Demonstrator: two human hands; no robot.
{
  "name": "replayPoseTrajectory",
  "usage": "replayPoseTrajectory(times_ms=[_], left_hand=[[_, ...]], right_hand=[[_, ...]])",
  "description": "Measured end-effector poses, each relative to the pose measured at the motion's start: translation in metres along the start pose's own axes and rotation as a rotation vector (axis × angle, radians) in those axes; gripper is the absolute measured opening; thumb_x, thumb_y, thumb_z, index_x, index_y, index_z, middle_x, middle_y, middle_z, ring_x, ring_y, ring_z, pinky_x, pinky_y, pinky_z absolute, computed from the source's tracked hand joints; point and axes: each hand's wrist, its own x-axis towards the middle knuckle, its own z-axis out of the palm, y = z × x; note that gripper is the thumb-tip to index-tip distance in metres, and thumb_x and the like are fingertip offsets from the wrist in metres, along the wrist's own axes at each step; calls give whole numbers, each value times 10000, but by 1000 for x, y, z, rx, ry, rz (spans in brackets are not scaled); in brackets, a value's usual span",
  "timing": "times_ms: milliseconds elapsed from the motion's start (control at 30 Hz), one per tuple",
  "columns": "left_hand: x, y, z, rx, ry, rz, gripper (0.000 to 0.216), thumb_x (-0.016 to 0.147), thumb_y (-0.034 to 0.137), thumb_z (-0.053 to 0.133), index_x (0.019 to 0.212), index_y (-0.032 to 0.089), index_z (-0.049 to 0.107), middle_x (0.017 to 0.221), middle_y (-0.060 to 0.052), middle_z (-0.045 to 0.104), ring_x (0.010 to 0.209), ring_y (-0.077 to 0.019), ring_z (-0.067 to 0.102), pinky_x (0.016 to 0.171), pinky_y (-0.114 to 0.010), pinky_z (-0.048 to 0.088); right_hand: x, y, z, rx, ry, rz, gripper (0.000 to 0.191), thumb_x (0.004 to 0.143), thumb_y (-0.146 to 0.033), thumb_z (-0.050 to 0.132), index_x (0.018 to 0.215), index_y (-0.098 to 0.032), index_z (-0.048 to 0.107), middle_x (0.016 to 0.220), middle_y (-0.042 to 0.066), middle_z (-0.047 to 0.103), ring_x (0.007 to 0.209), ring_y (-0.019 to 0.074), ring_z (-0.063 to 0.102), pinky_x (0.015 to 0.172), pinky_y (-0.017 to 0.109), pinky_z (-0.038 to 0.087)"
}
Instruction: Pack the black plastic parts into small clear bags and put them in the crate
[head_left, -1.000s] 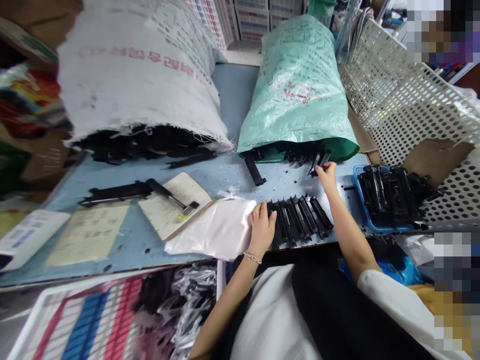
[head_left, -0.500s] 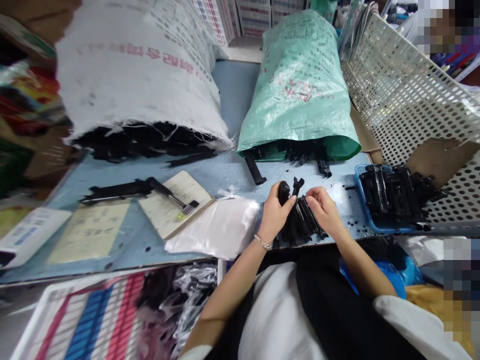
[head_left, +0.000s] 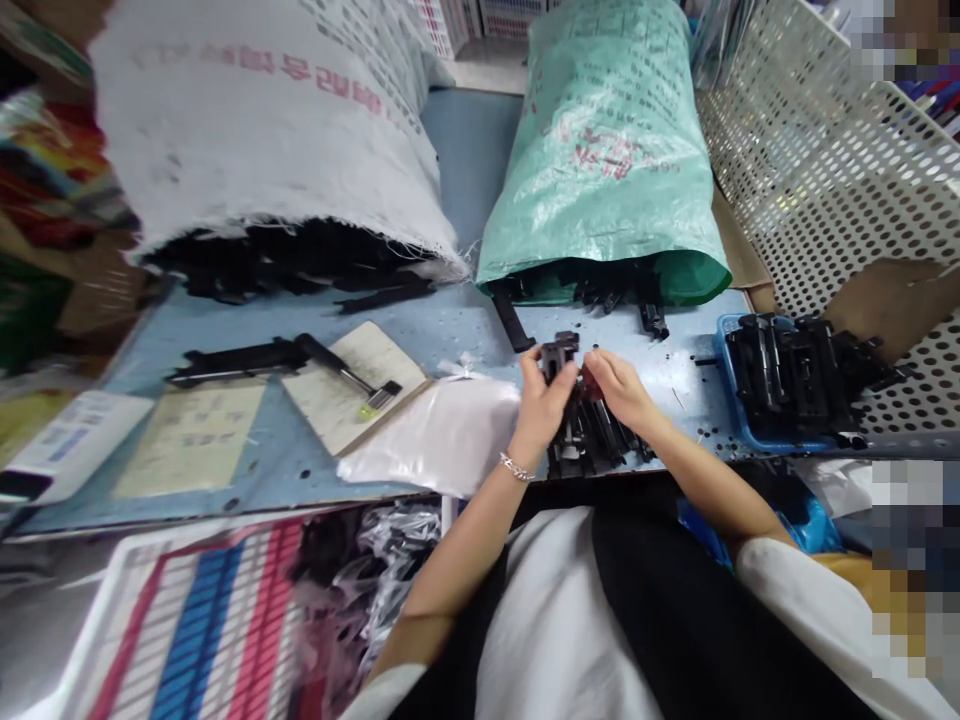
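My left hand (head_left: 540, 405), with a bracelet at the wrist, is closed around a black plastic part (head_left: 562, 348) held upright over the table. My right hand (head_left: 621, 390) is just to its right, thumb and fingers pinched together close to that part. Whatever is between those fingertips is hidden. Below both hands, a pile of long black plastic parts (head_left: 609, 437) lies along the table's front edge. A green woven sack (head_left: 607, 180) lies beyond the hands, with more black parts sticking out of its mouth.
A large white sack (head_left: 277, 130) of black parts lies at the back left. Left of my hands are a clear plastic bag (head_left: 442, 435), a notepad (head_left: 375, 365) with a brush (head_left: 352, 380) on it, and another black part (head_left: 236, 360). A blue basket (head_left: 724, 375) of parts stands right, beside a perforated crate (head_left: 832, 130).
The black part in my left hand has turned and now stands more upright. My right hand has moved left, closer to it. The whole view has shifted slightly.
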Motion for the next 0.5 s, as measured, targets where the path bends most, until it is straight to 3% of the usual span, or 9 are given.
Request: replayPoseTrajectory(times_ms=[133,267,367,433,500], left_hand=[[7,3,-6,-170,64,-109,512,865,634,583,1125,258,354,929,-4,655,673,-134,656,619,-276,544],[0,-7,-20,-123,142,-60,541,852,645,607,1139,255,368,914,0,668,609,-110,635,561,-248,530],[-14,-26,-42,7,145,-80,580,840,659,618,1184,253,389,929,-7,678,611,-120,643,548,-252,534],[-23,-43,-54,58,98,-185,582,842,682,595,1192,250,421,904,-6,681,594,-127,643,508,-244,517],[-30,-60,-57,38,93,-272,553,850,696,567,1136,234,463,882,-8,678,594,-130,646,497,-239,513]], right_hand=[[-34,-7,30,-190,-116,-208,443,1010,-572,392,936,-183,591,914,93,627,842,212,577,761,343,462],[-56,-8,48,-306,-207,-195,374,1049,-438,372,925,-168,600,850,79,635,790,198,566,739,329,439],[-64,5,37,-367,-227,-119,352,1049,-417,386,973,-178,633,952,86,668,897,205,599,832,348,456],[-67,23,21,-476,-157,-40,317,1021,-416,459,1119,-177,644,1205,136,645,1132,267,573,992,440,433],[-70,44,5,-566,-131,37,347,998,-368,505,1278,-187,599,1426,152,531,1316,319,476,1100,539,369]])
